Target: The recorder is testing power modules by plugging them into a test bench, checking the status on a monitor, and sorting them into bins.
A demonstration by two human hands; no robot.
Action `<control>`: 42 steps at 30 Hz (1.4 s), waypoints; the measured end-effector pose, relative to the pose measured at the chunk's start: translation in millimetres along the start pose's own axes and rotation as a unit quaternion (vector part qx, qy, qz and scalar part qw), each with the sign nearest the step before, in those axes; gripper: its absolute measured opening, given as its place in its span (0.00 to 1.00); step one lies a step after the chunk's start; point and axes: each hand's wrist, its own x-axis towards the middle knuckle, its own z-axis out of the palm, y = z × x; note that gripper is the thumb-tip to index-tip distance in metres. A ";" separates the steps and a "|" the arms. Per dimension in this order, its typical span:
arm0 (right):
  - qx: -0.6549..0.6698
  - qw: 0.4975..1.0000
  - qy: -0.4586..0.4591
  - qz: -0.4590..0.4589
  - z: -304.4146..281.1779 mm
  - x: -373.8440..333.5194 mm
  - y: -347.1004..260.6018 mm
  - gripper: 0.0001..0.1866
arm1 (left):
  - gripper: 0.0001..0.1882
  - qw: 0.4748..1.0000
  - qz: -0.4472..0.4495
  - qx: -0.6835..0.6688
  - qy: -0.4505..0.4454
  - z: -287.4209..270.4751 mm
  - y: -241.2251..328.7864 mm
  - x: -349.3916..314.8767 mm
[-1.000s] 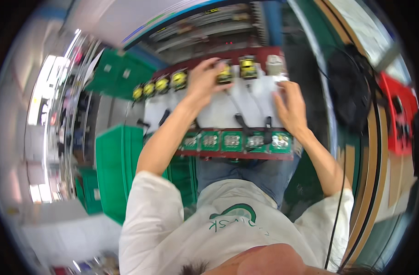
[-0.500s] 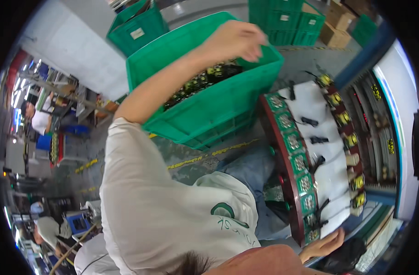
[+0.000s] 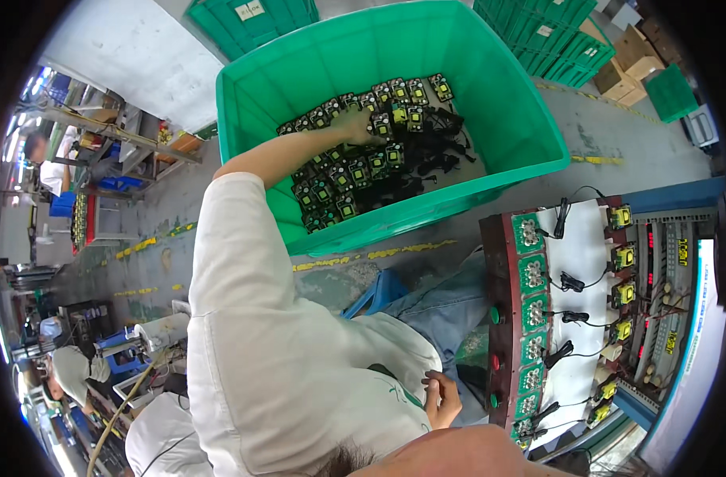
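Inside the large green bin [image 3: 506, 171] are several rows of small circuit boards [image 3: 329, 191] with yellow-topped transformers, and black cords [image 3: 438, 151] lie beside them. My left arm reaches over the bin's near wall, and my left hand [image 3: 355, 127] is down among the boards. That hand is smeared by motion, so its grip is unclear. Close to my body, my right hand [image 3: 442, 401] is raised with loosely bent fingers, and nothing shows in it. To its right stands a dark red test fixture [image 3: 502, 270] with a column of green socket plates [image 3: 532, 273].
Black plugs and cords [image 3: 573, 316] cross the fixture's white top [image 3: 573, 258] to circuit boards [image 3: 623, 256] along its right side. A screen [image 3: 696, 350] stands farther right. More green crates [image 3: 549, 36] are stacked behind. People [image 3: 77, 374] work at the far left.
My left hand has gone from above the bin down onto the boards inside. My right hand has left the fixture's near end and moved left, toward my body. The view has shifted, showing more of the bin.
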 end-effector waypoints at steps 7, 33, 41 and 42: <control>-0.073 0.997 -0.028 -0.007 3.1 7.7 -6.3 0.10 | 0.47 0.983 -0.066 0.043 0.168 24.2 9.9 -44.8; -0.089 0.986 -0.009 -0.139 -30.5 8.0 6.7 0.11 | 0.23 0.859 0.131 -0.039 0.493 -173.4 88.3 -128.9; -0.089 0.983 0.018 -0.158 -50.5 10.9 -15.2 0.10 | 0.24 0.680 0.165 -0.018 0.715 -287.0 82.7 -195.5; -0.086 0.983 0.016 -0.161 -48.9 8.6 -14.4 0.10 | 0.24 0.678 0.165 -0.014 0.716 -291.0 78.1 -198.6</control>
